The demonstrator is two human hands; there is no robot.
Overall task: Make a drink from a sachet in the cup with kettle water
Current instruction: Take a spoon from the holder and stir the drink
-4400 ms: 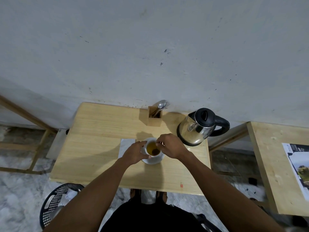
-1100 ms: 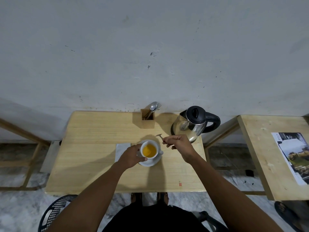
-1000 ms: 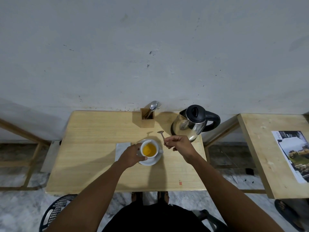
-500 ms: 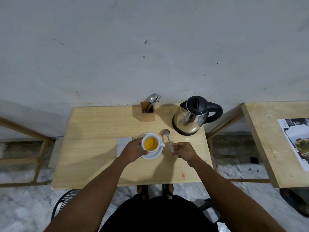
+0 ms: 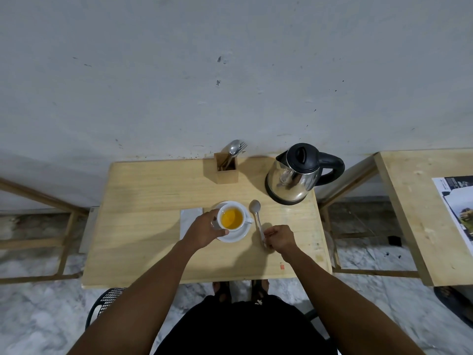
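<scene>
A pale grey plastered wall (image 5: 230, 73) fills the upper part of the view. Against it stands a light wooden rectangular bench (image 5: 143, 226) that carries everything for the drink. To the right stands a second light wooden bench (image 5: 409, 213) with a printed sheet (image 5: 458, 208) lying on its far right edge.

At the back right of the main bench sits a shiny steel kettle with a black lid and black handle (image 5: 294, 178), upright, its handle pointing right. Left of it, near the wall, a small square wooden holder (image 5: 226, 172) keeps a metal spoon and fork upright. A grey flat napkin (image 5: 189, 219) lies just left of the saucer, partly under the left wrist.

A round white saucer (image 5: 239, 235) rests in the middle of the bench with a white ceramic cup (image 5: 231, 218) on it. The cup is filled with orange-yellow liquid, and its handle points right. The left hand (image 5: 203, 231) is wrapped around the cup's left side, gripping it. A silver metal spoon (image 5: 257, 219) lies flat on the bench just right of the saucer, bowl towards the kettle. The right hand (image 5: 280, 239) pinches the near end of its handle, fingers closed on it.
</scene>
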